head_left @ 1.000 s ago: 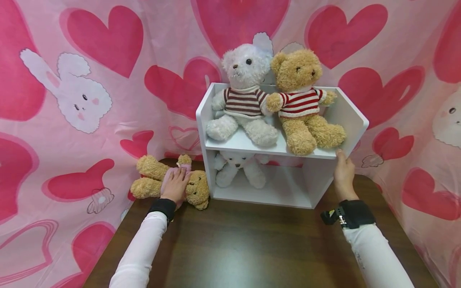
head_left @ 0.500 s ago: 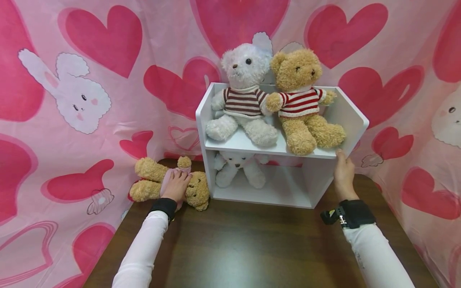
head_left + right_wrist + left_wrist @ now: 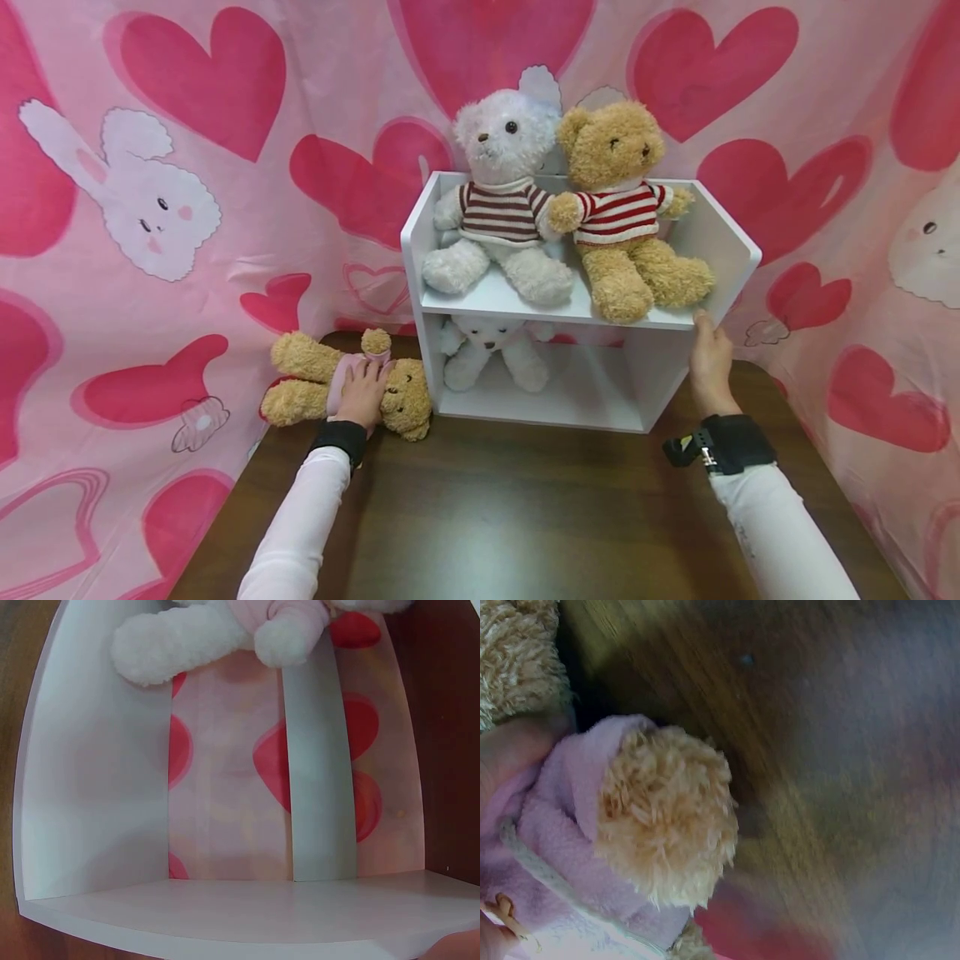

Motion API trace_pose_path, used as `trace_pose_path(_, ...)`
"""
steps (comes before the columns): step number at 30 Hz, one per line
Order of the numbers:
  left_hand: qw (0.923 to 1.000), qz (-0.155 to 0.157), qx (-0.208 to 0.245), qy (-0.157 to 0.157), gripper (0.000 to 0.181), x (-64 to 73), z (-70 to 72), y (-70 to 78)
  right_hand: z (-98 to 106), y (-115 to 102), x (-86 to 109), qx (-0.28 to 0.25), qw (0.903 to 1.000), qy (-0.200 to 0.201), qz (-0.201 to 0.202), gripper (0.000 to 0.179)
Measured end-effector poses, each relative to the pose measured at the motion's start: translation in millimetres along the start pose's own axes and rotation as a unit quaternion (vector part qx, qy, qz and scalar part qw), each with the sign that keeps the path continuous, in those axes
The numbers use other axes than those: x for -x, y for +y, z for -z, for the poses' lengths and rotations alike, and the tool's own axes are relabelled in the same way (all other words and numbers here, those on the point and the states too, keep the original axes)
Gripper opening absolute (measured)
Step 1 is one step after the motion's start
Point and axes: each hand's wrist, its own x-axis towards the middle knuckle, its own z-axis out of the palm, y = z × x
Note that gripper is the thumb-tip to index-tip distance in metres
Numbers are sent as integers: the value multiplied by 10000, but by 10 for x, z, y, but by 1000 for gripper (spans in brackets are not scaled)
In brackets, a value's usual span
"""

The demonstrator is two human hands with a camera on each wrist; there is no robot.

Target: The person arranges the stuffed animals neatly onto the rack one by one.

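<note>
A tan teddy bear [image 3: 405, 398] in a pink top lies on its back, left of a white two-tier shelf [image 3: 555, 421], its head beside the shelf's side panel. My left hand [image 3: 362, 392] grips its torso from above; in the left wrist view the thumb [image 3: 517, 750] lies at its neck, by a fuzzy paw [image 3: 671, 817]. My right hand [image 3: 711, 362] holds the shelf's right side panel near the middle board, thumb at the front edge. On the upper tier sit a white bear [image 3: 498, 212] in brown stripes and a tan bear [image 3: 622, 212] in red stripes.
A white plush bear [image 3: 495, 358] sits at the left of the lower tier; in the right wrist view its leg [image 3: 180, 645] and pink clothing show. The shelf stands on a dark wooden table [image 3: 510, 517]. A pink heart-print cloth [image 3: 337, 100] hangs behind and at the sides.
The head view has shifted slightly, moving the scene left. The pink-topped bear has tipped a little under my left hand, its upper paw lower in view. My right hand keeps its hold.
</note>
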Motion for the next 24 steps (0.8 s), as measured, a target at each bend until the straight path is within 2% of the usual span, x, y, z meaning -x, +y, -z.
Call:
trace_pose_path(3,9999,7,-68,132,85,4,2,31,9,1,-1,38,10000,39,-31,60)
trace_pose_path(9,9999,115,-40,99,78,22,8,70,-7,2,-6,-4,9998,189,51,58)
trace_pose_path(18,9998,-52,-38,163,67,90,55,8,-28,-1,-8,-23,9997,218,94,58)
trace_pose_path(24,9994,-181,163,248,77,124,96,-31,8,0,-14,50,9998,217,17,59)
